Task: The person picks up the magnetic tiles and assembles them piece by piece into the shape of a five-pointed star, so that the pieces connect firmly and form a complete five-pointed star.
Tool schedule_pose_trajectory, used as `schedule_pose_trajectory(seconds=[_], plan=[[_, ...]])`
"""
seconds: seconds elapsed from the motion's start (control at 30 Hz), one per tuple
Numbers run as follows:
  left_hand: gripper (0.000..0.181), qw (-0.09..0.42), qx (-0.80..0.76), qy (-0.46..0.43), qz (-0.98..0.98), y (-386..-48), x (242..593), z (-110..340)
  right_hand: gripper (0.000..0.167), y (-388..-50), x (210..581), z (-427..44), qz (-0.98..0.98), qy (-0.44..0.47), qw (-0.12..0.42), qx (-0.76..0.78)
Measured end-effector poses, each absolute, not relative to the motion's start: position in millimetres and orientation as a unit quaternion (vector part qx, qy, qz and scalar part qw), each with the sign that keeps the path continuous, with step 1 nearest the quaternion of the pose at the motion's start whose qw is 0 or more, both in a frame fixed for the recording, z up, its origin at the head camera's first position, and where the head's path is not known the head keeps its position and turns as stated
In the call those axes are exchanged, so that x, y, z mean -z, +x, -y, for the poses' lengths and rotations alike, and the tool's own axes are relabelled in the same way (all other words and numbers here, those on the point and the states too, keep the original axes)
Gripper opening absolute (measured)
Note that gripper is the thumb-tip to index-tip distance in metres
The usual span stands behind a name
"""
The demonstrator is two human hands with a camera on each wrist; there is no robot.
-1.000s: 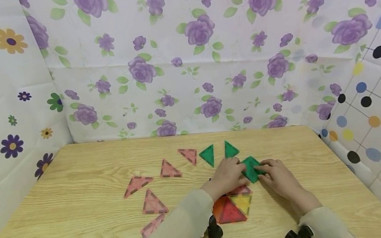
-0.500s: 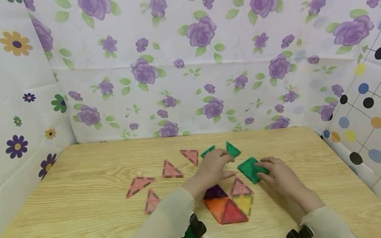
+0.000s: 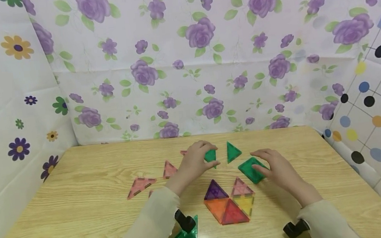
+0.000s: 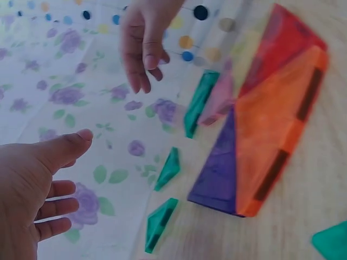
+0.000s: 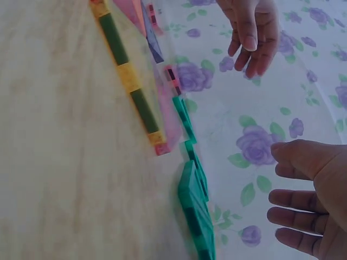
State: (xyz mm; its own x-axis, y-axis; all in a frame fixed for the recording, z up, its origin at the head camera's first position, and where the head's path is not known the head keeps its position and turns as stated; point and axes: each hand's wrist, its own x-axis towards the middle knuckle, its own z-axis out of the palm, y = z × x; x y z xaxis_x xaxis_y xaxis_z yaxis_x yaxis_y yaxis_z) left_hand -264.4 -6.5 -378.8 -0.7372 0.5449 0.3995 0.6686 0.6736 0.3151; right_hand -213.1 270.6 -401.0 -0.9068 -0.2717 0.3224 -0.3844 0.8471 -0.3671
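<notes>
Green four-cornered tile (image 3: 251, 170), glossy and translucent, lies on the wood-grained bench (image 3: 81, 212), right of centre; the right hand (image 3: 281, 167) spreads loosely over it, gripping nothing. Left hand (image 3: 193, 161) — thumb and fingers wide — hovers around a green triangle (image 3: 210, 156) nearer the far edge. Five coloured triangles (image 3: 234, 212) form a partial hexagon.

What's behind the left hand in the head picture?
Bits of a green tile and a pink tile peek out behind the left hand; the parts it covers can't be seen.
</notes>
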Motion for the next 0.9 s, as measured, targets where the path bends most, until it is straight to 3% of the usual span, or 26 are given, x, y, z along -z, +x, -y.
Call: schedule_pose_trajectory(seconds=[0.33, 0.9], plan=[[0.047, 0.097, 0.253, -0.276, 0.922, -273.7, 381.3, 18.7, 0.045, -234.0, 387.3, -259.7, 0.951, 0.188, 0.126, -0.210], [0.051, 0.059, 0.270, -0.258, 0.926, -300.9, 410.6, 24.5, 0.058, -276.1, 390.5, -239.6, 0.961, 0.169, 0.052, -0.214]])
